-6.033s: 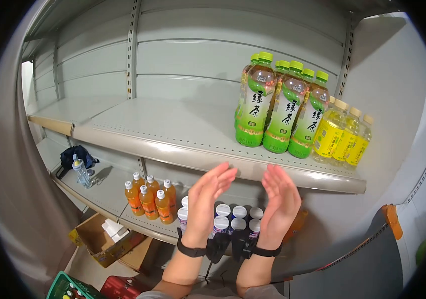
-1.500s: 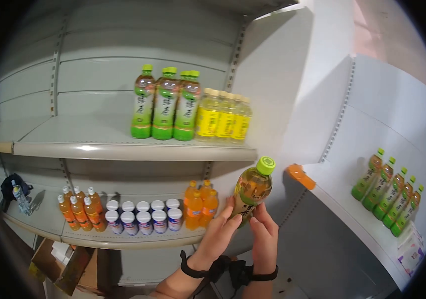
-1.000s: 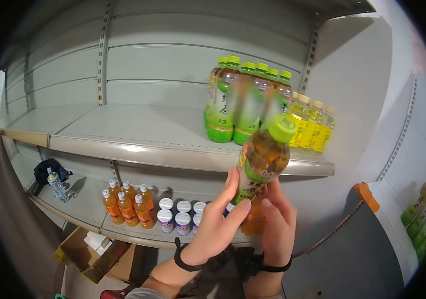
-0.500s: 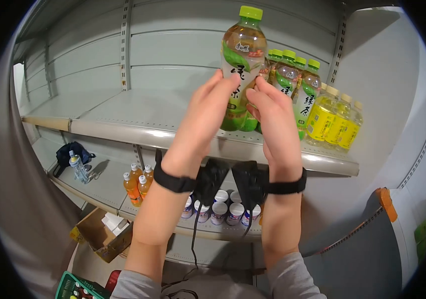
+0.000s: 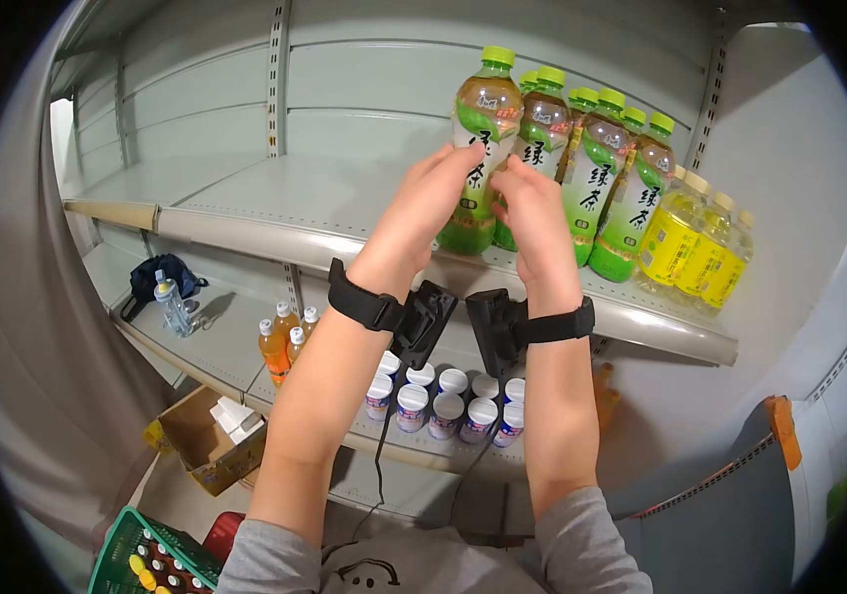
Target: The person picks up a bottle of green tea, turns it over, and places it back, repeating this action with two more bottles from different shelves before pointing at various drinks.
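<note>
A green tea bottle (image 5: 488,104) with a lime cap stands upright at the front edge of the upper shelf (image 5: 215,230). Around its left side wraps my left hand (image 5: 433,193), thumb on the label. My right hand (image 5: 534,203) is at the bottle's right side, fingers bent in against it. Right beside it are several more bottles of the same green tea (image 5: 597,168), in a row with their labels facing forward. Yellow-labelled bottles (image 5: 676,233) stand farther right. Black straps with small devices sit on both wrists.
On the lower shelf are white-lidded cans (image 5: 411,406), orange drink bottles (image 5: 273,346), a clear bottle (image 5: 172,305) and a dark cloth bag (image 5: 151,272). Below are an open cardboard box (image 5: 196,441) and a green basket (image 5: 116,544) holding bottles.
The held bottle has come down onto the shelf, in line with the other tea bottles, with both hands still on it. The view has shifted slightly.
</note>
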Motion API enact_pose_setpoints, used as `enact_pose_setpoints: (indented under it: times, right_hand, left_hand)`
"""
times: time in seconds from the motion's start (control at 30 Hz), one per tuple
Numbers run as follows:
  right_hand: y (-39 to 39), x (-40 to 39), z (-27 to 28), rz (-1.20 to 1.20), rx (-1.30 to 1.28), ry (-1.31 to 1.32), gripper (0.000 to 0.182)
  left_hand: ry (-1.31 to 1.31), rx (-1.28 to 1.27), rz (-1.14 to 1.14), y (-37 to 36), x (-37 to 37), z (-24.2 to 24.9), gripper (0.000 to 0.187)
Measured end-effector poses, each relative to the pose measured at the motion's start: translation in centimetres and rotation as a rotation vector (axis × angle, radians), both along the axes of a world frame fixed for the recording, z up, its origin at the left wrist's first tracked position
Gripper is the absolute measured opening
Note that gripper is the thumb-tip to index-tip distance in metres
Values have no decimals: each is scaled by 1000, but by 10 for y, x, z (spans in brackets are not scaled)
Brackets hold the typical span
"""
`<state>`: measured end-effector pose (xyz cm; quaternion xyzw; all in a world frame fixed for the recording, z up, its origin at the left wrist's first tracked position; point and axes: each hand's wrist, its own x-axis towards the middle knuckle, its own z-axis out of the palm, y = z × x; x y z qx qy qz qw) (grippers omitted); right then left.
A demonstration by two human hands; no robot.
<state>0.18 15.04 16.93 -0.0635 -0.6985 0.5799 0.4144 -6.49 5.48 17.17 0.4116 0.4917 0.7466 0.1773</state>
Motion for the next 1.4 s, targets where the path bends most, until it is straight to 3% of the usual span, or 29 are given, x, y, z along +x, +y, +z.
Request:
enact_pose_setpoints:
  times: [0.33,0.77,0.87,0.97,1.03,1.23,1.4]
  right_hand:
    - [-21,15,-3,-4,-68,23,53]
    - [-7,5,-5,117,-35,-23,49]
    - [-3,-2,-2,103,-12,-59,43]
    - [3,-12,1,134,29,-117,36]
    - [0,-18,5,89,-50,-35,14]
    - [19,-47,7,87,11,-240,25]
    - [20,-58,12,0,-9,-282,28]
  left_hand:
    - [-41,8,-51,-14,9,-4,37]
    - [-57,67,66,2,9,-6,34]
    - [-25,26,83,6,2,-4,36]
    - [-59,-57,-31,9,-7,2,23]
    - [-68,-71,-62,15,-15,5,24]
    - [-63,-227,-47,19,-30,22,29]
    - [-72,-169,-95,27,-38,28,32]
